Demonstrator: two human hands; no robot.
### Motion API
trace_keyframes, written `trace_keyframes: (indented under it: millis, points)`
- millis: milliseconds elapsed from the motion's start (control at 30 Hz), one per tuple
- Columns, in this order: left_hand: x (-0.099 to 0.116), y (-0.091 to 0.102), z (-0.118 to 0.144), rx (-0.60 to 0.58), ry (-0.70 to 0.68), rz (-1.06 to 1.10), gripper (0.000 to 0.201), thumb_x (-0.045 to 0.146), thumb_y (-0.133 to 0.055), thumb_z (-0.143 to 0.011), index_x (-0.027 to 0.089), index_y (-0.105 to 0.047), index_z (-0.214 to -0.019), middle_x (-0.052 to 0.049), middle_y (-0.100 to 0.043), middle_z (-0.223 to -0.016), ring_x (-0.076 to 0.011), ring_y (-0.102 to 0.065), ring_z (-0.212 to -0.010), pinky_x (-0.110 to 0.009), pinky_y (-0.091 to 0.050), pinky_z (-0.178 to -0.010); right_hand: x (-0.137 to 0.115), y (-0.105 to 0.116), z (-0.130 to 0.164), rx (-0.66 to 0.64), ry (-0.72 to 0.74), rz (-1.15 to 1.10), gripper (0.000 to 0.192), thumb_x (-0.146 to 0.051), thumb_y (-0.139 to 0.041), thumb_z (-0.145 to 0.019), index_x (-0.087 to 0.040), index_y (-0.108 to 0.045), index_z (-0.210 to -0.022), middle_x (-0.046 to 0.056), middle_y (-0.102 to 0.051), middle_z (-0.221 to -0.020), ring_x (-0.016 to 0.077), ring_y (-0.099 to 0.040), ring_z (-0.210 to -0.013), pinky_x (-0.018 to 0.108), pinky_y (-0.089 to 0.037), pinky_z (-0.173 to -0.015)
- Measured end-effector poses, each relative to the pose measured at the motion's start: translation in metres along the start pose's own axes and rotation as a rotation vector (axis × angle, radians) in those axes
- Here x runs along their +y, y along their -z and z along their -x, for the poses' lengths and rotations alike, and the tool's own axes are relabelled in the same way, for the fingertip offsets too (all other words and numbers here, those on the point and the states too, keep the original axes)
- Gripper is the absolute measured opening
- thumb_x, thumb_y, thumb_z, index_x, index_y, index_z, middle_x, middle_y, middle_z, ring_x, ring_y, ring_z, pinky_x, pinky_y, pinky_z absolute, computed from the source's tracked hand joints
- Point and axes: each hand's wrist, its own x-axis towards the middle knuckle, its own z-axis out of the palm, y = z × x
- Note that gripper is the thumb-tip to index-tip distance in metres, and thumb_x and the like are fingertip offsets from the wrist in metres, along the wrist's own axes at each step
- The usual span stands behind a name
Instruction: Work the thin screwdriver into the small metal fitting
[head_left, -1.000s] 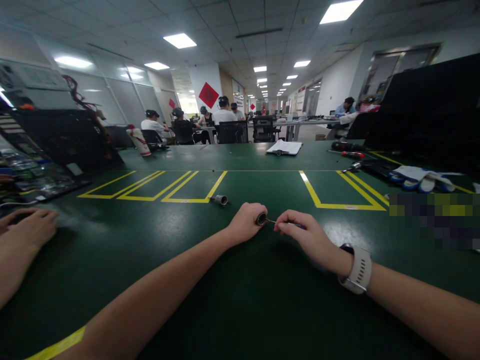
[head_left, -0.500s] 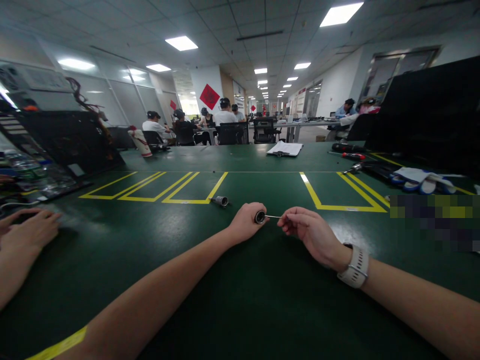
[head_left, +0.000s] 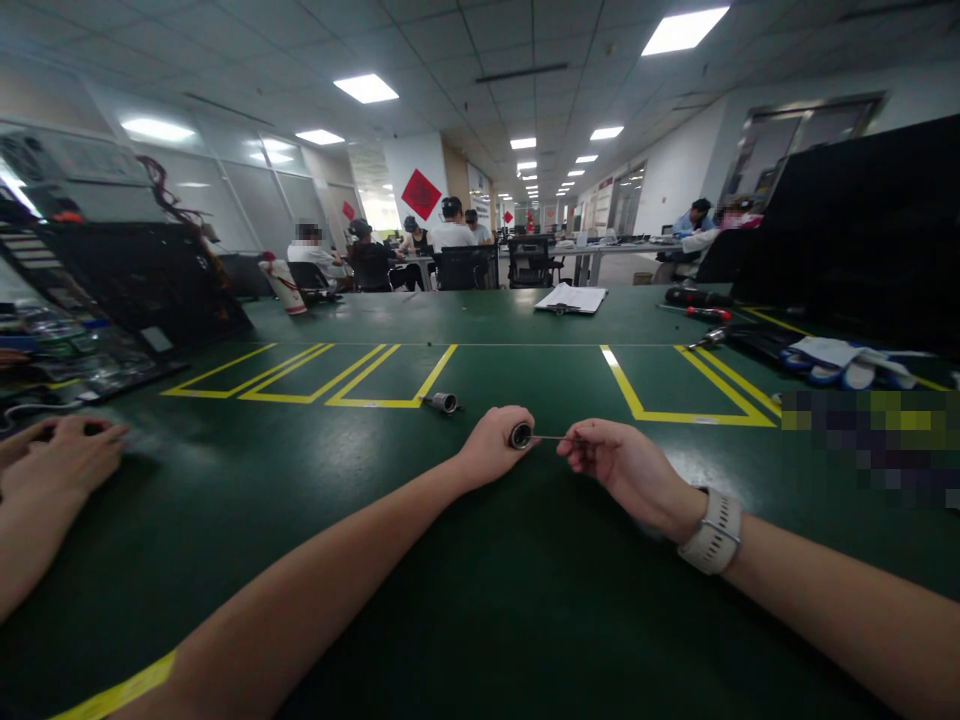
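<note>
Two hands on the green table (head_left: 480, 600): left hand (head_left: 491, 445) with fingers clamped on one small round metal fitting (head_left: 520, 436); right hand (head_left: 622, 465) with fingers pinched together on one thin metal pin (head_left: 551, 437) reaching into that fitting. Just beyond the left fingers, a second fitting (head_left: 444, 402) beside yellow tape lines (head_left: 360, 375). Farther off, one clipboard (head_left: 570, 297). No legible writing.

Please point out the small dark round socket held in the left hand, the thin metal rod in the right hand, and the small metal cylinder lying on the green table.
small dark round socket (head_left: 520, 435), head view, its open round face.
thin metal rod (head_left: 551, 437), head view, mid-shaft.
small metal cylinder (head_left: 443, 402), head view, its body.
</note>
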Motion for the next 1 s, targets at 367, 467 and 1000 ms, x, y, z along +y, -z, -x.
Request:
trace_keyframes:
  millis: [367, 467, 1000]
  points:
    - [-0.0005, 0.0019, -0.0009, 0.022, 0.03, 0.036, 0.012, 0.025, -0.058, -0.076, 0.016, -0.051, -0.072, 0.001, -0.054, -0.073, -0.0135, -0.05, -0.067, -0.027, -0.038, -0.064, -0.0022, 0.0027, -0.0019, 0.06, -0.102, -0.139, 0.014, -0.018, -0.053, -0.071, -0.015, -0.061, -0.061, 0.003, -0.063, -0.06, 0.0125, -0.051, -0.054, 0.028, -0.039, -0.06]
    - [-0.0019, 0.0015, -0.0005, 0.025, 0.03, 0.041, 0.011, 0.025, -0.057, -0.077, 0.016, -0.052, -0.073, 0.001, -0.054, -0.073, -0.0136, -0.05, -0.068, -0.027, -0.038, -0.064, -0.0033, 0.0024, -0.0016, 0.091, -0.074, -0.114, 0.014, -0.019, -0.052, -0.069, -0.015, -0.059, -0.057, 0.003, -0.061, -0.056, 0.0121, -0.049, -0.051, 0.028, -0.037, -0.057]
    - [-0.0002, 0.0015, -0.001, 0.005, 0.081, 0.014, 0.011, 0.025, -0.061, -0.075, 0.017, -0.053, -0.074, 0.001, -0.055, -0.073, -0.0144, -0.051, -0.069, -0.027, -0.038, -0.063, -0.0023, 0.0088, -0.0078, 0.271, 0.052, 0.249, 0.015, -0.02, -0.051, -0.059, -0.016, -0.055, -0.045, 0.0, -0.051, -0.039, 0.0109, -0.043, -0.041, 0.027, -0.028, -0.046]
